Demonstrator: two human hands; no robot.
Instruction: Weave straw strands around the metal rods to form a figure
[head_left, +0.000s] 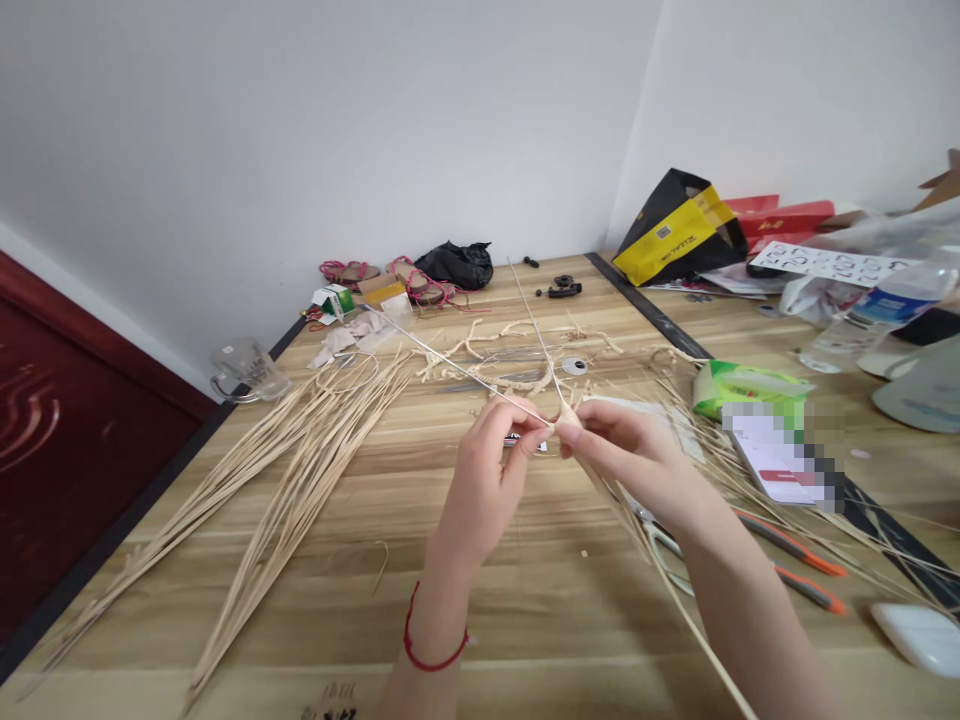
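Both hands meet above the middle of the wooden table (525,600). Left hand (491,470), red cord on the wrist, fingers pinched shut on a thin straw strand (450,365) that runs up and left from the pinch. Right hand (622,455) likewise pinched, thumb and forefinger closed on the same small knot of straw (564,415) where a second strand (532,320) rises toward the wall. Fingertips of the two hands are touching or nearly so; the knot sits between them, held clear of the table.

Judged step: early folding or plaiting, with little woven length visible yet. Next move would call for a firm pinch at the crossing while one strand is bent over the other; straw looks brittle and likely to crease or split.

Nearby: loose straw bundle (300,470) fanned at left, glass mug (247,370) at the far left edge, orange-handled scissors (787,565) under the right forearm, green tissue pack (742,385), water bottle (877,315).
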